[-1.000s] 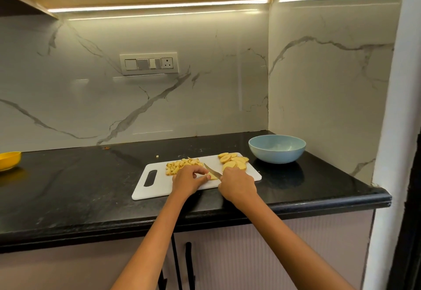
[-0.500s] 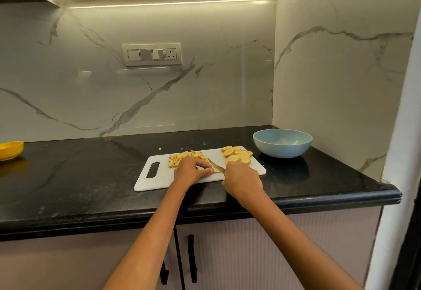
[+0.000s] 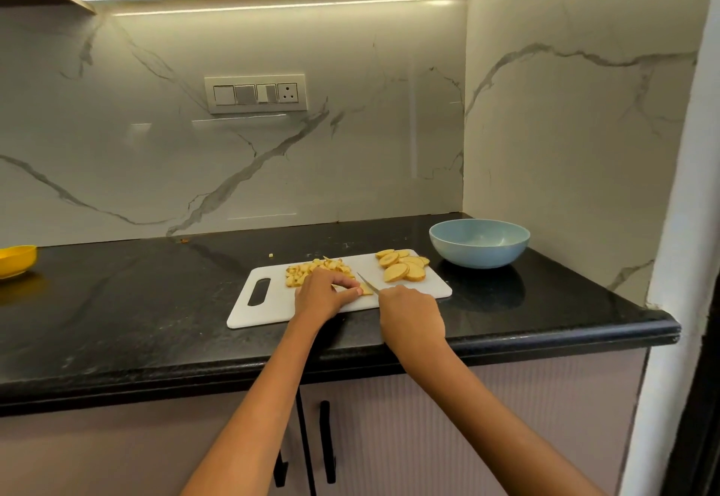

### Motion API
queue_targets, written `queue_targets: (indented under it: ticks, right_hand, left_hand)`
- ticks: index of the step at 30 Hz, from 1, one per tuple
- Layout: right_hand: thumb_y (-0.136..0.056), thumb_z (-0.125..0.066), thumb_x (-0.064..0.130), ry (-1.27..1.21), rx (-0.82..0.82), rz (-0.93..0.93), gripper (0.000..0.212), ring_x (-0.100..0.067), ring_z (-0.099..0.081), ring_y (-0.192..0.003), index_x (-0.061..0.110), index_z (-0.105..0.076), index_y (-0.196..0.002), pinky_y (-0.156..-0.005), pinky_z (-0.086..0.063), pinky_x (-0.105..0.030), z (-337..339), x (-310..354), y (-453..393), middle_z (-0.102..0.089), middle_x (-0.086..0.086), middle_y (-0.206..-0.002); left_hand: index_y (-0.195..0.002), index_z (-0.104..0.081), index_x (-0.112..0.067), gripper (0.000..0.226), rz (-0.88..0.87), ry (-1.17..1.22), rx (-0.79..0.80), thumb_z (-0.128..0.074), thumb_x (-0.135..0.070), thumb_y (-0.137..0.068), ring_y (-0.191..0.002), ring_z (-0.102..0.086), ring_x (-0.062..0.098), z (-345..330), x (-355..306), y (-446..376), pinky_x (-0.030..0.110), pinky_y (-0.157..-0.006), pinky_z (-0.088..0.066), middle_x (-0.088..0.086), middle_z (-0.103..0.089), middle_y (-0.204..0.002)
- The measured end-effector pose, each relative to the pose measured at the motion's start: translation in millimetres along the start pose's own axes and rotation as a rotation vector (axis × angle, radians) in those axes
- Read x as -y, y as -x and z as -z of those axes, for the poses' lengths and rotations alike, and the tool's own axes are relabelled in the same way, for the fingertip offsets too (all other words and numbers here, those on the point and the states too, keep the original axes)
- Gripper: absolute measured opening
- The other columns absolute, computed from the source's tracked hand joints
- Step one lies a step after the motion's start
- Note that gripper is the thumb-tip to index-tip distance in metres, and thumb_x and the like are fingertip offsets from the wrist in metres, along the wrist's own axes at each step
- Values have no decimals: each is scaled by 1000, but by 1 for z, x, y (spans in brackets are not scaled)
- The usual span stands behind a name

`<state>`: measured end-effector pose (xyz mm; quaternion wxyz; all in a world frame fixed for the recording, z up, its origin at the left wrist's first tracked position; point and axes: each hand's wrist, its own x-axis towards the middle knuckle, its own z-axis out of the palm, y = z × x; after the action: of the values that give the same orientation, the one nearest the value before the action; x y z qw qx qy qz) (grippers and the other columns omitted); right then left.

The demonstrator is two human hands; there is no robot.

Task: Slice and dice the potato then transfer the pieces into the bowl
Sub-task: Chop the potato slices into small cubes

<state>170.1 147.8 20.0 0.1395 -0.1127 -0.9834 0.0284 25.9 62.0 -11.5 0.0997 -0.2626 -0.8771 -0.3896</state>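
Surface: black stone surface (image 3: 117, 320), hard and slick by the look of it; I'd expect a loose piece to skid on it.
Cutting board: white plastic cutting board (image 3: 272, 310) lying flat near the front edge, handle slot to the left; light, I judge, so it could shift under a hard push.
Bowl: blue bowl (image 3: 480, 243) just beyond the board's right end, empty as far as I see, nothing moved over yet.
Slices: potato slices (image 3: 403, 267) overlapping at the board's far right; firm, thin, wet-faced, best pinned flat from above by my reckoning.
Dice: diced potato (image 3: 317, 269) heaped just beyond my left knuckles; small and light, better scooped than picked.
Left hand: left hand (image 3: 323, 295) curled, fingertips pressing a slice down flat against the board.
Right hand: right hand (image 3: 411, 314) closed round the knife (image 3: 367, 283) handle, blade angled to the pinned slice, touching it beside my left fingertips.
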Motion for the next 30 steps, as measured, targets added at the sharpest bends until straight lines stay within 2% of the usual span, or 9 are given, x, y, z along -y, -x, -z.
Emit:
queue_targets:
  ticks: [2,4,6,9,11,20,22,24,30]
  right_hand:
    - [-98,-45,15,-49,1,-34,25,-20,-61,-99,10,-53,-122,-82,-47,-28,-2,-3,0,-59,-8,-115]
    - [-97,-47,17,-126,-10,-94,23,-19,-60,-99,10,-54,-118,-79,-46,-27,-3,-8,0,-60,-8,-112]
    - [-97,-47,18,-195,-18,-137,23,-20,-59,-99,10,-55,-116,-77,-44,-26,-2,-11,0,-59,-8,-112]
    - [-97,-47,20,-225,-8,-140,25,-20,-59,-100,9,-54,-119,-74,-41,-26,-1,-10,0,-59,-8,-113]
    - [-97,-48,21,-216,16,-117,27,-20,-59,-99,9,-54,-120,-74,-41,-25,-1,-8,0,-59,-8,-112]
    - [-96,-49,19,-168,47,-60,27,-19,-59,-98,10,-53,-121,-76,-43,-25,1,-6,1,-60,-8,-112]
    - [-96,-49,18,-140,40,-48,26,-20,-59,-100,10,-53,-121,-80,-45,-27,2,-3,-1,-59,-8,-113]
    - [-97,-47,16,-113,33,-29,25,-21,-59,-101,9,-52,-120,-82,-45,-28,3,0,-5,-59,-9,-114]
    - [-98,-43,13,-30,25,25,27,-22,-59,-102,9,-51,-124,-80,-45,-28,1,1,4,-58,-9,-117]
  left_hand:
    - [-100,-73,-20,18,-5,1,-9,-68,-25,-84,-83,-51,4,0,1,1,29,-79,-45,-5,-69,-106]
    - [-101,-73,-19,17,-15,15,-19,-66,-20,-86,-97,-56,10,0,3,0,32,-88,-46,-2,-69,-109]
    - [-103,-72,-17,18,-20,24,-40,-64,-14,-86,-106,-57,14,0,4,-1,30,-92,-45,0,-68,-111]
    - [-100,-73,-14,17,-27,29,-75,-67,-14,-84,-94,-58,8,0,4,0,25,-85,-45,1,-70,-106]
    - [-94,-75,-14,14,-36,46,-79,-71,-17,-81,-86,-57,6,0,3,1,26,-81,-47,1,-71,-99]
    - [-89,-76,-16,11,-7,30,-57,-72,-20,-79,-81,-59,9,0,2,0,32,-77,-51,-1,-72,-90]
    - [-90,-76,-17,11,-16,9,-36,-71,-22,-81,-73,-54,5,1,1,0,26,-65,-46,-3,-71,-89]
    - [-90,-75,-20,10,-16,-33,-23,-70,-23,-82,-65,-47,3,3,-2,1,22,-55,-35,-6,-68,-85]
    - [-87,-75,-23,9,-24,-77,-53,-69,-26,-83,-72,-48,1,3,-3,4,20,-55,-31,-10,-70,-91]
